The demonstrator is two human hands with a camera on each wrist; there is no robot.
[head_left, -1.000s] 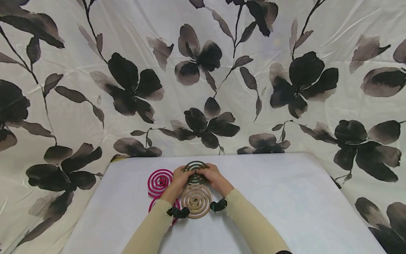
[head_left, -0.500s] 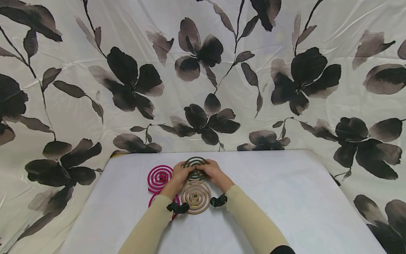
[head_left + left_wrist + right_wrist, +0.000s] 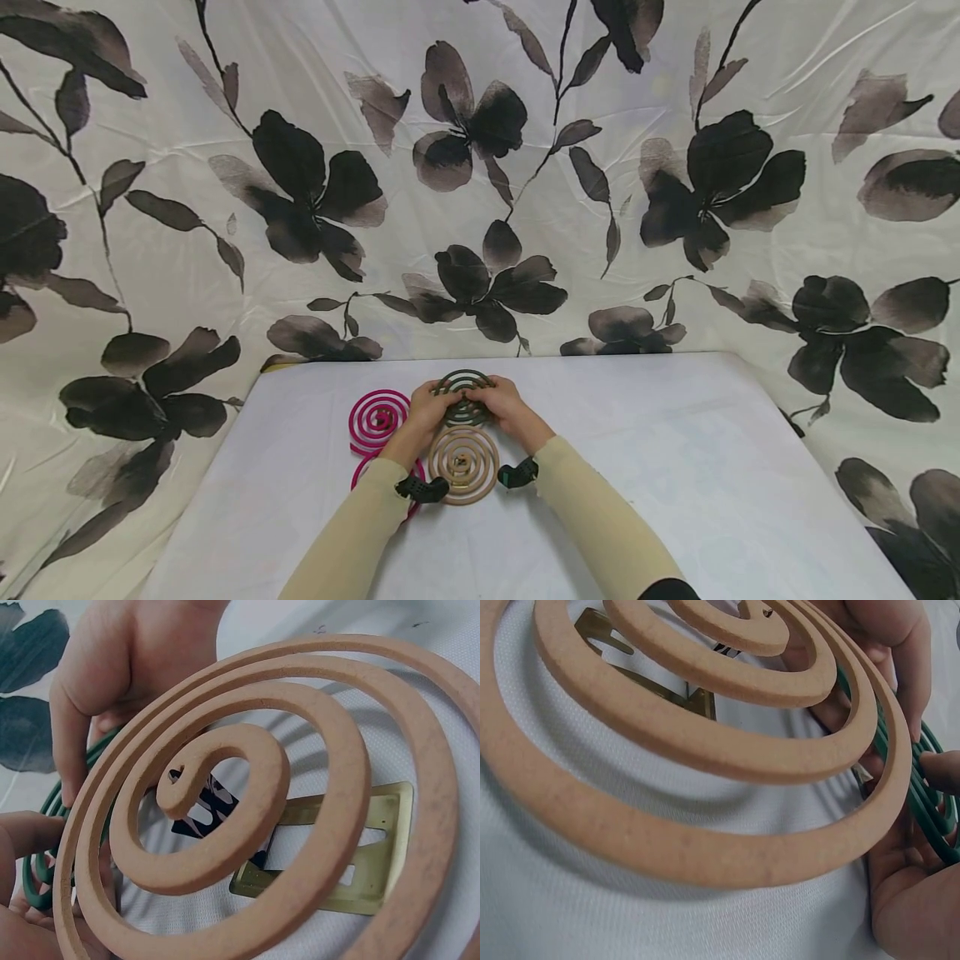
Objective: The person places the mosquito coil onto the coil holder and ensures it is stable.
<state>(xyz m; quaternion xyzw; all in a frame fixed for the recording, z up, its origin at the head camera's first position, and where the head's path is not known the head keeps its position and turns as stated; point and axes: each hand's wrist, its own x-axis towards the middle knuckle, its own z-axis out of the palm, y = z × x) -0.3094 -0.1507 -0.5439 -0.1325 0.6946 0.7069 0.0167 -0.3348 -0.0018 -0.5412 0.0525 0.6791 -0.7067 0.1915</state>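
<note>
A dark green mosquito coil [image 3: 465,410] is held up between both hands near the table's far edge. My left hand [image 3: 427,412] grips its left side, and my right hand [image 3: 506,406] grips the right, with both thumbs on its face close to the middle. Just in front of the hands, a tan mosquito coil [image 3: 271,780] is raised over the white cloth. A brass-coloured metal stand [image 3: 394,851] with cut-out slots shows beneath it, and its patterned upright piece [image 3: 214,810] reaches up near the coil's centre. The fingers behind the green coil are partly hidden.
To the left lie two pink mosquito coils, a far one [image 3: 381,422] and a nearer one [image 3: 421,477] partly covered by the left forearm. White cloth covers the table [image 3: 645,467]. A flowered curtain [image 3: 570,208] hangs behind its far edge.
The head view has tipped slightly, so the scene sits a little higher in the frame. Both hands keep their grip on the green coil, with only slight thumb movement near its middle.
</note>
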